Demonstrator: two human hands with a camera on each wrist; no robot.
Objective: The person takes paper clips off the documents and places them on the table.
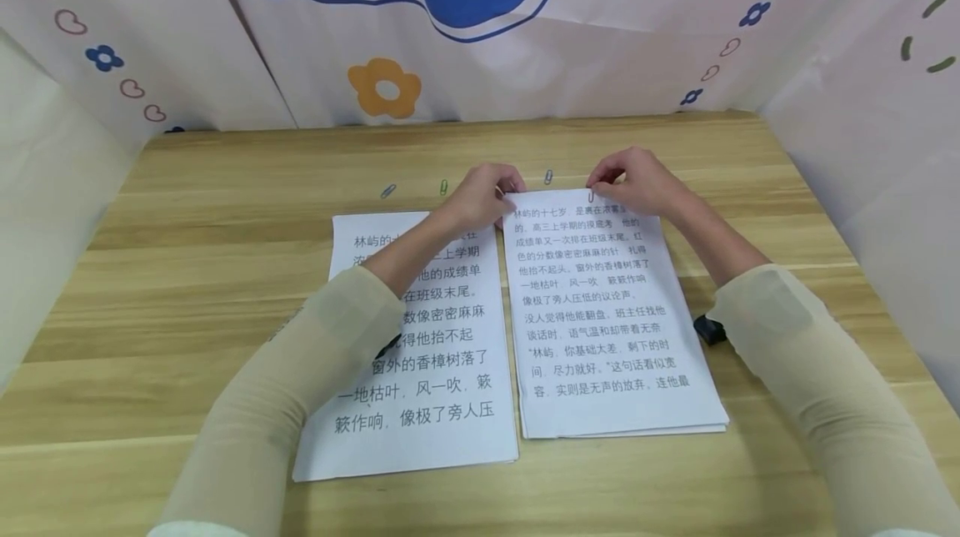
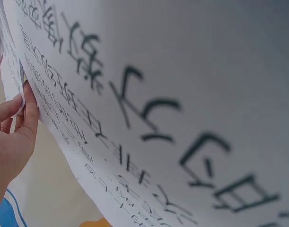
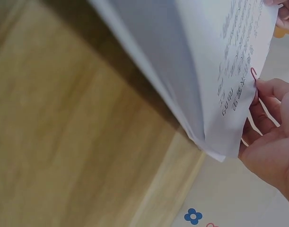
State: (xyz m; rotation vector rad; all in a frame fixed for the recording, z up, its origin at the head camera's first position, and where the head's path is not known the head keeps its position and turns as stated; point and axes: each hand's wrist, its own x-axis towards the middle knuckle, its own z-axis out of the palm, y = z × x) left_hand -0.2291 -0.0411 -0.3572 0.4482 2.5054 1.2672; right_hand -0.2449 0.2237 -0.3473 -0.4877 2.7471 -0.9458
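A printed stack of paper (image 1: 600, 303) lies on the right, its top edge lifted a little. At its upper left corner my left hand (image 1: 480, 195) pinches the sheets between thumb and fingers, as the left wrist view also shows. My right hand (image 1: 637, 180) pinches a red paper clip (image 3: 254, 74) at the top edge, right of the middle. The clip's loop shows over the front sheet; the rest is hidden by the fingertips. A second printed stack (image 1: 450, 429) lies to the left, partly covered by my left forearm.
Beyond the stacks lie a blue paper clip (image 1: 387, 191), a green paper clip (image 1: 443, 187) and another bluish clip (image 1: 548, 177). A black object (image 1: 709, 329) sits by my right sleeve. A patterned cloth (image 1: 600, 62) hangs behind the wooden table (image 1: 187, 270).
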